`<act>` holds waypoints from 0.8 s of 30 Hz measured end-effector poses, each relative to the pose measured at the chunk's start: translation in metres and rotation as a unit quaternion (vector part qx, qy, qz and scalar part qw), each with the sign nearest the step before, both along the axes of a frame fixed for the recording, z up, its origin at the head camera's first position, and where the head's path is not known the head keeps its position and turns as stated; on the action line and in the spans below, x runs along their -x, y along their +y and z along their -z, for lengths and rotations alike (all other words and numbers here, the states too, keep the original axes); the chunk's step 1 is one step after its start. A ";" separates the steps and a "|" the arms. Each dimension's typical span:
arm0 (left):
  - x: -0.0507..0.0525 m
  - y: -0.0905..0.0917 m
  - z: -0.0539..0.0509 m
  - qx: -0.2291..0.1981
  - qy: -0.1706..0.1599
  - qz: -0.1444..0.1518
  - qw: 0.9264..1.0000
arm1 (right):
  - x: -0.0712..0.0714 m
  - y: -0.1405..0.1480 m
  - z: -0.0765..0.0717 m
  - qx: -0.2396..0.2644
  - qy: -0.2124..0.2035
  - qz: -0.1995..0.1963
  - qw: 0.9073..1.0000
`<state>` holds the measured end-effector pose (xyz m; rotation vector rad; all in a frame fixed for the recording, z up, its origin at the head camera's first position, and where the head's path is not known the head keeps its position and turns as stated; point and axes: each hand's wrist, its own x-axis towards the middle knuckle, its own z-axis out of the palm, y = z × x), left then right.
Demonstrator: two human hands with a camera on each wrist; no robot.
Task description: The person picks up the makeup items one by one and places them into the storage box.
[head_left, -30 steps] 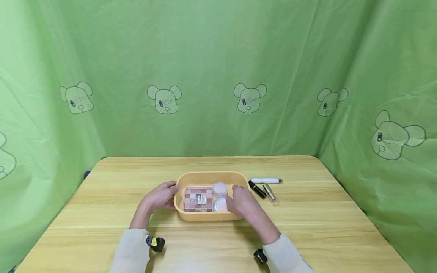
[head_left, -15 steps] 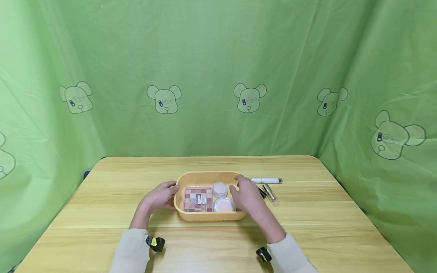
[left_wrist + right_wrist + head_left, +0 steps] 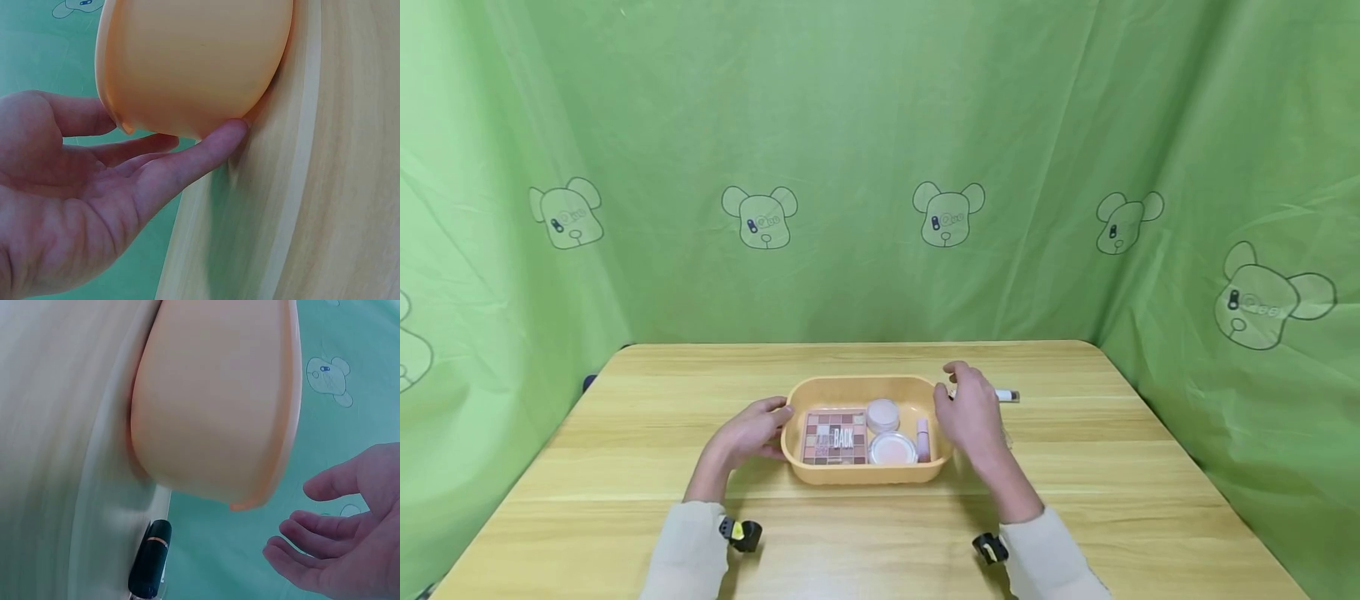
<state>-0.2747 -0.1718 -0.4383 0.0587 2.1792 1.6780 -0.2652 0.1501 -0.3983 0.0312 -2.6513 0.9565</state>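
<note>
A yellow-orange plastic basket holds an eyeshadow palette, two round powder cases, the rear one lidded and the front one clear-rimmed, and a pink lip gloss tube. At the left end my left hand grips the basket, thumb at the rim and fingers along the outer wall. My right hand hovers just beyond the right end, fingers loosely bent and holding nothing. Below it in the right wrist view lies a black lipstick tube, hidden by the hand in the head view.
A white pen-like cosmetic stick pokes out behind the right hand. The hand covers nearly all of a gold-capped clear tube. Everything lies on a wooden table, with a green curtain behind and at both sides.
My right hand has risen out of the basket and moved right over the loose cosmetics. That uncovers the front powder case and the pink tube. My left hand has stayed put.
</note>
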 end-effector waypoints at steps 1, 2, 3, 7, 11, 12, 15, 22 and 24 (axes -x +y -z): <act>0.000 0.000 0.000 0.001 0.000 0.002 1.000 | 0.000 0.002 0.000 0.001 -0.004 0.002 1.000; 0.000 0.000 0.000 -0.002 -0.002 -0.001 1.000 | 0.001 0.003 0.000 0.001 -0.008 0.004 1.000; 0.001 0.001 0.000 -0.001 -0.001 0.000 1.000 | 0.002 0.005 0.001 0.001 -0.010 0.007 1.000; 0.002 0.002 0.000 -0.007 -0.002 -0.008 1.000 | 0.007 0.012 0.005 -0.003 -0.011 0.017 1.000; 0.002 0.001 0.000 -0.012 -0.002 -0.010 1.000 | 0.012 0.019 0.010 -0.008 -0.012 0.025 1.000; 0.002 0.001 0.000 -0.012 -0.002 -0.007 1.000 | 0.013 0.020 0.011 -0.009 -0.014 0.025 1.000; 0.001 0.000 -0.001 -0.009 -0.002 -0.002 1.000 | 0.016 0.024 0.015 -0.011 -0.028 0.024 0.999; 0.002 0.001 0.001 -0.006 -0.004 -0.012 1.000 | 0.019 0.029 0.022 -0.052 -0.077 0.005 0.996; 0.002 0.001 0.002 -0.007 -0.004 -0.014 1.000 | 0.019 0.030 0.024 -0.061 -0.092 0.000 0.994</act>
